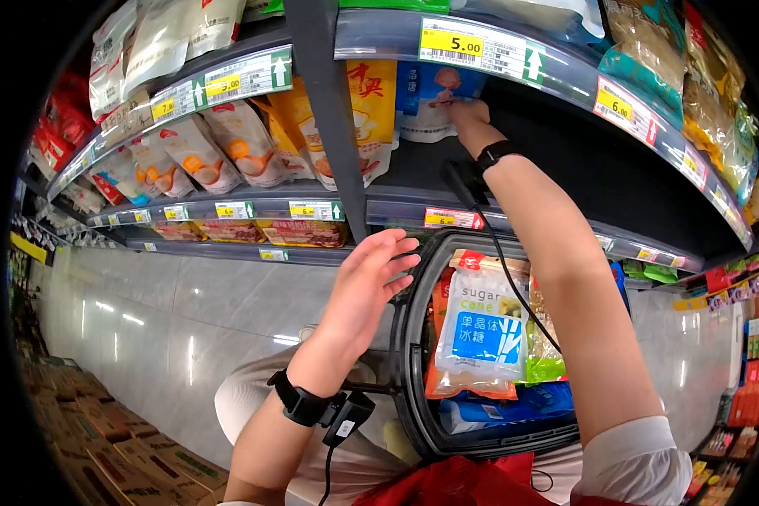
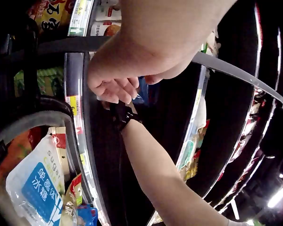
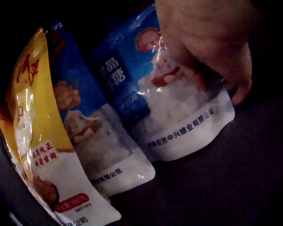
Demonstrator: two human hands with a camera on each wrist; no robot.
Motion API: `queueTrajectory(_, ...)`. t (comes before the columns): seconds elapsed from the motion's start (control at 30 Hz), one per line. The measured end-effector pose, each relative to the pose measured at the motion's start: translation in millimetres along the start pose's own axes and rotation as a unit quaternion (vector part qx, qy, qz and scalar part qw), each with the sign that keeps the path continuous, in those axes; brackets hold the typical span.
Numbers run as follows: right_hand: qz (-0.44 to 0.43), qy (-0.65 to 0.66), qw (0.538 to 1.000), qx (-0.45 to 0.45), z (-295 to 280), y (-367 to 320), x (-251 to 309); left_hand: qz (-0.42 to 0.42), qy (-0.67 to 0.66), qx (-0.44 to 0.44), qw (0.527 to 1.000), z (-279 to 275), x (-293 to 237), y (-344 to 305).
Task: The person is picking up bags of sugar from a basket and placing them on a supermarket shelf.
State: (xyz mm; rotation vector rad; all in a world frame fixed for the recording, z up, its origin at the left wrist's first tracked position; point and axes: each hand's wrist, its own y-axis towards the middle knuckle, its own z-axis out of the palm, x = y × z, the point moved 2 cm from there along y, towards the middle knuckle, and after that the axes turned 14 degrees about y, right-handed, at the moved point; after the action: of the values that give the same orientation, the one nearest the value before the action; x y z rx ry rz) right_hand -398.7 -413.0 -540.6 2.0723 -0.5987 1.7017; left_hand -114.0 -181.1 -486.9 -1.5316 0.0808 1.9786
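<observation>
While the left hand (image 1: 364, 291) hung near the rim of a black plastic shopping basket (image 1: 402, 358), its fingers loosely bent around nothing, the right arm reached over the basket. Inside lay a clear-and-white plastic sugar bag with a blue label (image 1: 481, 337), atop other packets. A thin black cable (image 1: 523, 299) crossed above it from the right wrist; it could snag on the rim if the arm came back fast.

Farther off, under a grey shelf edge with price tags, the right hand (image 1: 471, 118) gripped the right side of a blue-and-white plastic pouch of rock sugar (image 3: 179, 113) in a dark shelf bay. Could not tell whether its base bore weight. Held by one side, the slick film might slip or swing into the matching blue pouch (image 3: 108, 146) just beside it, tipping that against the yellow-and-white glossy pouch (image 3: 30, 94) at the left.
</observation>
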Motion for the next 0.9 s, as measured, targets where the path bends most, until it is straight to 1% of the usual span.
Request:
queueTrajectory(0.1,0.008,0.0,0.997,-0.074,-3.9,-21.1,7.7,0.005,-0.006,0.005,1.0,-1.1,2.4,3.1)
queueTrajectory(0.13,0.009,-0.003,0.997,-0.073,-9.0,-20.6,5.0,0.004,-0.009,0.005,1.0,0.0,1.4,2.9)
queueTrajectory(0.2,-0.011,-0.028,0.999,0.016,-19.7,-24.9,7.0,-0.001,-0.004,-0.004,1.0,2.3,-1.5,1.8)
queueTrajectory(0.23,-0.012,-0.029,0.999,0.015,-19.0,-29.0,10.5,0.0,-0.005,-0.002,1.0,3.2,-1.8,1.2)
queueTrajectory(0.27,0.0,-0.096,0.989,-0.113,-21.0,-34.3,13.2,0.006,-0.007,0.002,1.0,3.7,-2.3,0.7)
queueTrajectory(0.3,0.011,-0.16,0.958,-0.239,-24.8,-45.1,19.5,0.014,-0.01,0.006,1.0,3.9,-2.9,0.1)
queueTrajectory(0.33,0.009,-0.161,0.957,-0.239,-28.6,-54.5,21.3,0.015,-0.011,0.007,1.0,3.7,-2.7,0.1)
queueTrajectory(0.4,-0.143,-0.129,0.971,-0.143,-33.1,-70.1,27.6,0.025,-0.013,0.013,1.0,4.2,-1.9,0.7)
queueTrajectory(0.43,-0.144,-0.131,0.97,-0.144,-33.6,-73.6,29.8,0.026,-0.015,0.015,0.999,4.8,-2.4,0.0)
queueTrajectory(0.47,-0.102,-0.059,0.993,0.015,-25.9,-75.7,29.0,0.026,-0.014,0.017,0.999,5.1,-3.1,-0.8)
queueTrajectory(0.5,-0.055,0.016,0.983,0.173,-17.0,-80.4,28.7,0.026,-0.013,0.019,0.999,5.5,-3.3,-1.5)
queueTrajectory(0.53,-0.056,0.016,0.984,0.171,-12.1,-89.4,35.7,0.026,-0.013,0.02,0.999,5.9,-3.1,-1.9)
queueTrajectory(0.57,-0.015,0.074,0.963,0.259,-2.0,-99.3,42.1,0.026,-0.016,0.023,0.999,5.9,-3.1,-2.2)
queueTrajectory(0.6,0.026,0.132,0.929,0.343,7.9,-105.6,45.6,0.025,-0.018,0.025,0.999,5.6,-3.4,-2.3)
queueTrajectory(0.63,0.024,0.133,0.929,0.344,14.5,-106.2,46.7,0.027,-0.018,0.025,0.999,5.0,-4.3,-3.3)
queueTrajectory(0.7,0.12,0.249,0.881,0.385,29.8,-106.3,44.3,0.03,-0.027,0.027,0.999,4.5,-6.0,-6.2)
queueTrajectory(0.73,0.151,0.26,0.868,0.395,37.6,-101.8,40.6,0.032,-0.026,0.026,0.999,4.2,-6.8,-6.9)
queueTrajectory(0.77,0.151,0.26,0.867,0.397,45.5,-97.9,37.0,0.029,-0.026,0.026,0.999,3.9,-7.0,-7.4)
queueTrajectory(0.83,0.166,0.276,0.83,0.456,62.8,-92.2,28.2,0.027,-0.025,0.023,0.999,1.8,-8.2,-7.4)
queueTrajectory(0.87,0.165,0.279,0.842,0.431,68.2,-87.1,22.8,0.03,-0.029,0.025,0.999,0.7,-8.9,-7.0)
queueTrajectory(0.9,0.167,0.279,0.841,0.432,70.8,-91.0,25.2,0.032,-0.032,0.028,0.999,-0.3,-9.5,-7.0)
